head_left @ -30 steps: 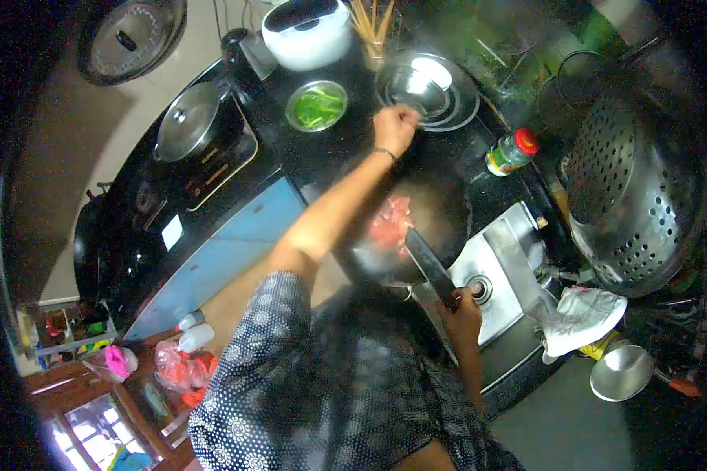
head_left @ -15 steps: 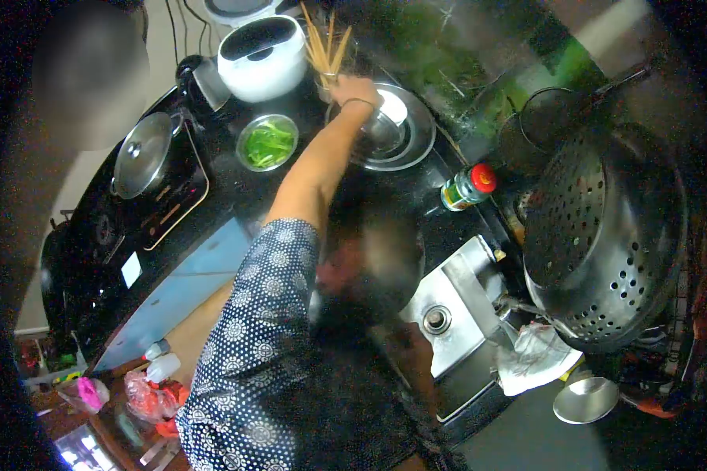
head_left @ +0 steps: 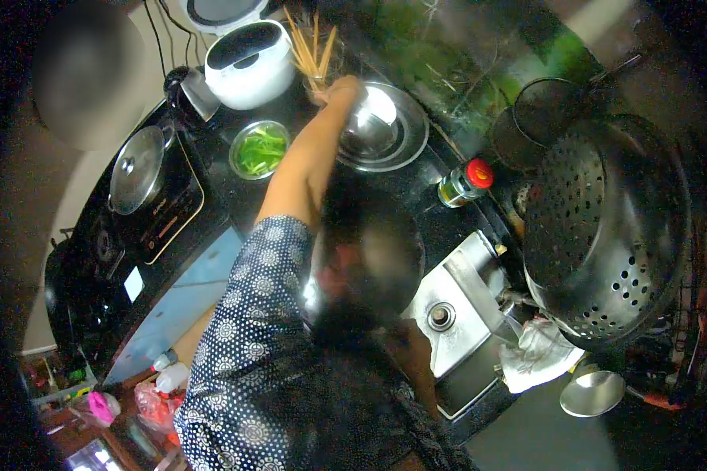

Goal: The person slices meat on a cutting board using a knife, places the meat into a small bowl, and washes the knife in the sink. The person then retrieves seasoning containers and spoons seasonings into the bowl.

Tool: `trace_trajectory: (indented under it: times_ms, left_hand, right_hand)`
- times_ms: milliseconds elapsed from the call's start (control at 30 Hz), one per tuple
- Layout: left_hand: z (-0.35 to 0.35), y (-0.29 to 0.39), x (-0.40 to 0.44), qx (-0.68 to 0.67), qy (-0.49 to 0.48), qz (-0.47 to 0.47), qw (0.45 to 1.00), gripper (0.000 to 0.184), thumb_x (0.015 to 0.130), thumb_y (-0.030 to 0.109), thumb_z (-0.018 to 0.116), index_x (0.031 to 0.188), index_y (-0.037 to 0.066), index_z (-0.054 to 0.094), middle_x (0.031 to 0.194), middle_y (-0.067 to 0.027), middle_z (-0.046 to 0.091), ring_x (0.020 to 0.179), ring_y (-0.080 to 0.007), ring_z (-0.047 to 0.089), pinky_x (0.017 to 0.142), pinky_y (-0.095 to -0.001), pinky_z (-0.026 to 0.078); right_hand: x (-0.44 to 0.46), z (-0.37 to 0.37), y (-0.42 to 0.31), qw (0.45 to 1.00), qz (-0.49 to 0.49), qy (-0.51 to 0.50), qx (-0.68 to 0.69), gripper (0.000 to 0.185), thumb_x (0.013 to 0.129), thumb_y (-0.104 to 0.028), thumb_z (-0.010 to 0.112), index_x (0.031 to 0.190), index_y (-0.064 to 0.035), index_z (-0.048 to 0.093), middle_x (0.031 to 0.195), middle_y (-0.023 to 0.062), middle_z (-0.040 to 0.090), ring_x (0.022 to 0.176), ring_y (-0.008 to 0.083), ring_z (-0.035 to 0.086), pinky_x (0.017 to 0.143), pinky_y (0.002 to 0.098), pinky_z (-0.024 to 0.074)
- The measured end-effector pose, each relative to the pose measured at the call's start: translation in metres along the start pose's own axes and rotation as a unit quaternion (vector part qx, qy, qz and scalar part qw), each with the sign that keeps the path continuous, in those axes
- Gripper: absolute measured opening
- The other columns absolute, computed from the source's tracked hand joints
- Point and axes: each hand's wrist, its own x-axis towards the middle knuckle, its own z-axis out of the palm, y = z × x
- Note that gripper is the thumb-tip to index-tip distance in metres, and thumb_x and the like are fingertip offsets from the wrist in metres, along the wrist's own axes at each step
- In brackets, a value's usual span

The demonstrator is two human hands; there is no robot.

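Observation:
My left hand point(head_left: 339, 92) reaches to the back of the counter, at the foot of a clear holder with wooden chopsticks point(head_left: 314, 61). Its fingers are mostly hidden, so its grip does not show. Just right of it lies a round metal dish point(head_left: 407, 145) with a bowl in it. A bowl of green vegetables point(head_left: 259, 149) stands left of my forearm. Below the forearm is a dark, blurred pan point(head_left: 377, 263) with something reddish in it. My right forearm shows dimly beside the sink; the right hand is lost in the dark.
A white rice cooker point(head_left: 251, 74) with its lid raised is at the back left. A lidded pot point(head_left: 137, 169) sits on a black cooktop. At the right are a red-capped jar point(head_left: 465, 184), a steel sink point(head_left: 456, 302), a large perforated pot point(head_left: 620, 259) and a cloth point(head_left: 538, 361).
My left hand has moved from the metal dish to the chopstick holder. The right hand held a dark-bladed knife over the pan earlier; neither it nor the knife can be made out now. The view has shifted.

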Motion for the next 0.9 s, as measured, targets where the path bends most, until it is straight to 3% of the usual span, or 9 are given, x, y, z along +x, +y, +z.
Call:
trace_trajectory:
  times_ms: [100, 133, 300, 433, 567, 633, 667, 800, 900]
  left_hand:
    - [-0.025, 0.016, -0.019, -0.060, 0.004, -0.012, 0.998, 0.046, 0.082, 0.034, 0.064, 0.122, 0.012, 0.068, 0.136, -0.0104, 0.059, 0.131, -0.0343, 0.052, 0.108, -0.0627, 0.029]
    - [-0.037, 0.025, -0.044, -0.066, 0.045, -0.018, 0.997, 0.037, 0.083, 0.032, 0.063, 0.113, 0.014, 0.073, 0.124, -0.0136, 0.067, 0.125, -0.0337, 0.057, 0.107, -0.0657, 0.026]
    - [-0.052, 0.047, -0.121, 0.028, 0.231, 0.033, 0.972, 0.021, 0.079, 0.022, 0.063, 0.094, 0.014, 0.076, 0.104, -0.0114, 0.073, 0.106, -0.0316, 0.063, 0.094, -0.0647, 0.031]
    - [-0.036, 0.054, -0.193, 0.098, 0.471, 0.326, 0.814, 0.009, 0.071, 0.016, 0.063, 0.075, 0.011, 0.068, 0.078, -0.0051, 0.064, 0.083, -0.0249, 0.055, 0.074, -0.0562, 0.036]
    - [-0.006, 0.075, -0.284, 0.068, 0.478, 0.544, 0.686, 0.009, 0.071, 0.022, 0.063, 0.067, 0.017, 0.057, 0.075, 0.0003, 0.052, 0.078, -0.0215, 0.055, 0.073, -0.0522, 0.035]
    - [0.007, 0.086, -0.317, 0.001, 0.470, 0.590, 0.656, 0.011, 0.070, 0.023, 0.065, 0.067, 0.017, 0.056, 0.072, 0.0016, 0.050, 0.077, -0.0198, 0.053, 0.074, -0.0515, 0.035]
    - [0.013, 0.089, -0.325, -0.025, 0.479, 0.576, 0.662, 0.012, 0.070, 0.022, 0.066, 0.067, 0.017, 0.055, 0.072, 0.0015, 0.050, 0.078, -0.0199, 0.052, 0.075, -0.0510, 0.035]
    - [0.035, 0.076, -0.321, -0.068, 0.487, 0.466, 0.735, 0.011, 0.072, 0.022, 0.066, 0.068, 0.014, 0.060, 0.072, -0.0006, 0.055, 0.077, -0.0226, 0.053, 0.075, -0.0506, 0.035]
    - [0.051, 0.041, -0.308, -0.073, 0.459, 0.292, 0.836, 0.016, 0.074, 0.027, 0.063, 0.071, 0.012, 0.066, 0.077, -0.0057, 0.065, 0.082, -0.0254, 0.058, 0.074, -0.0504, 0.034]
  right_hand:
    - [-0.007, -0.008, -0.016, 0.999, 0.009, 0.000, 0.035, 0.045, 0.080, -0.039, 0.079, 0.104, -0.0055, 0.062, 0.091, 0.0143, 0.070, 0.081, 0.0335, 0.069, 0.071, 0.0408, 0.0525]
    - [-0.008, -0.009, -0.020, 1.000, 0.021, -0.007, 0.018, 0.050, 0.078, -0.043, 0.080, 0.106, -0.0046, 0.062, 0.091, 0.0143, 0.070, 0.082, 0.0330, 0.069, 0.072, 0.0407, 0.0524]
    - [-0.013, -0.011, -0.017, 0.999, 0.019, -0.021, 0.028, 0.055, 0.077, -0.049, 0.079, 0.106, -0.0048, 0.060, 0.090, 0.0152, 0.070, 0.082, 0.0332, 0.068, 0.073, 0.0412, 0.0516]
    - [-0.017, -0.002, -0.002, 0.999, 0.037, -0.015, 0.020, 0.052, 0.078, -0.049, 0.077, 0.101, -0.0060, 0.058, 0.086, 0.0149, 0.068, 0.080, 0.0336, 0.067, 0.071, 0.0416, 0.0504]
    - [-0.014, 0.031, 0.034, 0.997, -0.051, 0.056, 0.026, 0.041, 0.081, -0.038, 0.078, 0.096, -0.0061, 0.057, 0.082, 0.0141, 0.066, 0.075, 0.0305, 0.065, 0.068, 0.0393, 0.0505]
    - [-0.014, 0.035, 0.030, 0.998, -0.038, 0.032, 0.041, 0.040, 0.083, -0.039, 0.074, 0.104, -0.0100, 0.055, 0.090, 0.0163, 0.069, 0.084, 0.0394, 0.067, 0.073, 0.0479, 0.0523]
    - [-0.015, 0.042, 0.034, 0.993, -0.079, 0.083, 0.035, 0.035, 0.079, -0.024, 0.081, 0.094, -0.0060, 0.056, 0.073, 0.0103, 0.061, 0.065, 0.0240, 0.061, 0.062, 0.0344, 0.0495]
    - [-0.020, 0.047, 0.041, 0.977, -0.139, 0.140, 0.079, 0.030, 0.081, -0.021, 0.079, 0.093, -0.0071, 0.055, 0.066, 0.0065, 0.054, 0.056, 0.0196, 0.051, 0.055, 0.0336, 0.0442]
    - [-0.022, 0.033, 0.032, 0.987, -0.049, 0.120, 0.094, 0.027, 0.083, -0.020, 0.078, 0.094, -0.0083, 0.055, 0.062, 0.0058, 0.052, 0.052, 0.0174, 0.048, 0.052, 0.0340, 0.0417]
